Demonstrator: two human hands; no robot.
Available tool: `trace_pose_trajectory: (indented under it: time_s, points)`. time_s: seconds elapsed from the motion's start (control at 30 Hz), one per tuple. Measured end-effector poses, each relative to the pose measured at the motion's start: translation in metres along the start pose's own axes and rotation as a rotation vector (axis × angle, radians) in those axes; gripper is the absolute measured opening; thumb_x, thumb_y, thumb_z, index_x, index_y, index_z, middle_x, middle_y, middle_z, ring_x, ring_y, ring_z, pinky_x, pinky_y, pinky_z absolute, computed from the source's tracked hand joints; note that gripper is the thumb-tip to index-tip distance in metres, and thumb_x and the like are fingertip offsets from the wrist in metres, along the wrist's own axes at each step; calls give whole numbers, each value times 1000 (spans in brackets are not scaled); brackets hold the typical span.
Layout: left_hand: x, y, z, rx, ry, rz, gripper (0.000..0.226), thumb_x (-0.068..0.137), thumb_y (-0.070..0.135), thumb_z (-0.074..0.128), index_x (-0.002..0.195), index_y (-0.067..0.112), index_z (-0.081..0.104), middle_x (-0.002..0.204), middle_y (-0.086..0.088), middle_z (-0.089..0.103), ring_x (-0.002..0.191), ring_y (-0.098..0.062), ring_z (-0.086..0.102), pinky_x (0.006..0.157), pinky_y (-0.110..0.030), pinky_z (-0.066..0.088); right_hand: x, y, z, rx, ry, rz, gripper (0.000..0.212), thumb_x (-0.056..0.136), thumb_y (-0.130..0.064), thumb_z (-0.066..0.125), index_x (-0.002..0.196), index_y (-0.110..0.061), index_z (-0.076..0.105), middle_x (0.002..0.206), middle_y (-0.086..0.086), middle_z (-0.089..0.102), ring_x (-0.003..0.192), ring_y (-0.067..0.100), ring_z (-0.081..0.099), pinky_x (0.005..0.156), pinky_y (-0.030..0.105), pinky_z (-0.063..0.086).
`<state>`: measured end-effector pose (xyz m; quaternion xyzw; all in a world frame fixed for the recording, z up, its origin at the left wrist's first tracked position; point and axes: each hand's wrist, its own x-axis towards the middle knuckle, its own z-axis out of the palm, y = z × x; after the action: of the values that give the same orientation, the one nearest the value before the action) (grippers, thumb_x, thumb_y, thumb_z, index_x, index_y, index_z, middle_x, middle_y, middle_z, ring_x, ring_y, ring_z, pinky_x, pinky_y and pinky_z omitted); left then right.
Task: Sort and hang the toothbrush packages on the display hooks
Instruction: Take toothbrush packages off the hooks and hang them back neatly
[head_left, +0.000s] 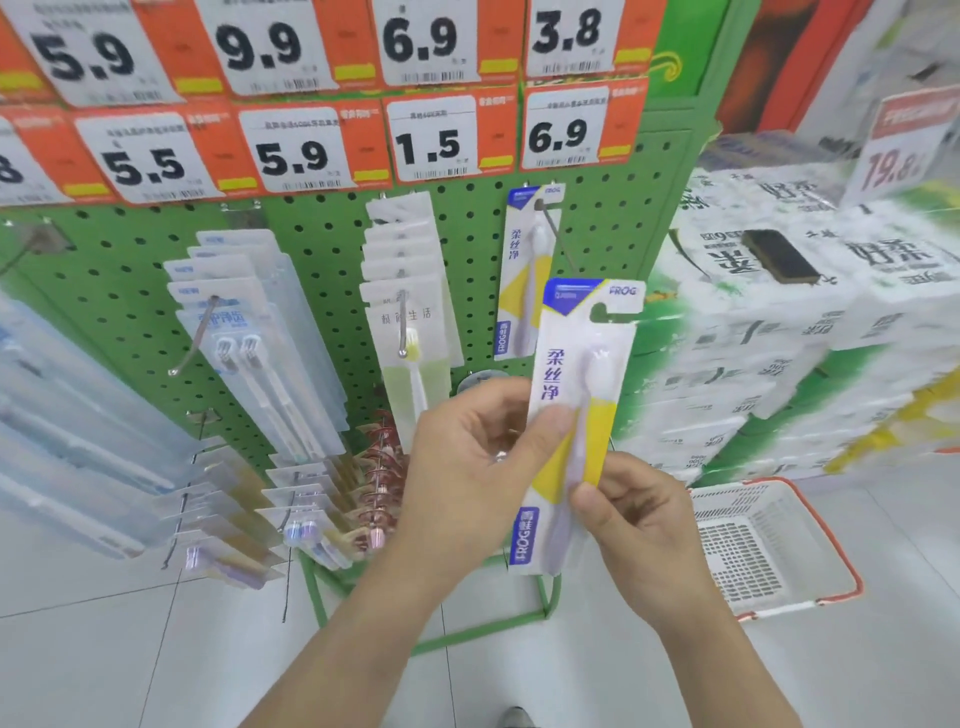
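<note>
While left hand (467, 457) and right hand (639, 525) pinch toothbrush package (576, 415), matching package (527, 270) hangs behind.

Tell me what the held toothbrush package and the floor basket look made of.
Toothbrush package: glossy printed card, probably under a clear plastic blister, judging by the sheen over the brush. Floor basket: moulded white plastic with grid perforations and an orange-red rim.

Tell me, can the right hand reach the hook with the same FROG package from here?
Probably yes: the right hand holds the FROG package just below that hook, and nothing lies between.
</note>
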<state>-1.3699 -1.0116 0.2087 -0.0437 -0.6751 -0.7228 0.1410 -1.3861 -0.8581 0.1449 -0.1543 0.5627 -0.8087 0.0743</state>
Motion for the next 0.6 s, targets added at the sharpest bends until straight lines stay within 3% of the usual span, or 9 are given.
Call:
trace_pose_trajectory:
  time_s: [0.17, 0.37, 0.47, 0.6]
  points:
    - [7, -6, 7, -18, 30, -73, 8, 90, 12, 72, 97, 14, 76, 96, -4, 79, 89, -28, 75, 84, -51, 60, 1, 0, -3, 45, 11, 26, 41, 75, -43, 86, 101, -13, 77, 96, 14, 78, 85, 19, 75, 77, 23, 56]
    - [8, -9, 8, 33, 19, -94, 10, 91, 8, 70, 97, 15, 75, 95, -1, 79, 87, -22, 76, 81, -44, 62, 0, 3, -9, 109, -22, 90, 38, 80, -34, 84, 106, -8, 74, 97, 17, 77, 86, 21, 73, 78, 25, 56]
    - [9, -11, 8, 63, 32, -82, 11, 91, 7, 70, 98, 14, 75, 95, 1, 79, 87, -19, 76, 80, -39, 61, -1, 4, -12, 88, -14, 89, 18, 86, -12, 69, 103, -7, 75, 94, 14, 77, 82, 17, 73, 74, 23, 55]
    - [12, -16, 11, 113, 48, -88, 8, 92, 8, 71, 96, 13, 74, 92, 1, 79, 84, -20, 75, 78, -37, 60, 3, 4, -15, 19, -9, 102, 20, 88, -10, 62, 104, -3, 72, 99, 14, 77, 88, 19, 73, 78, 25, 56]
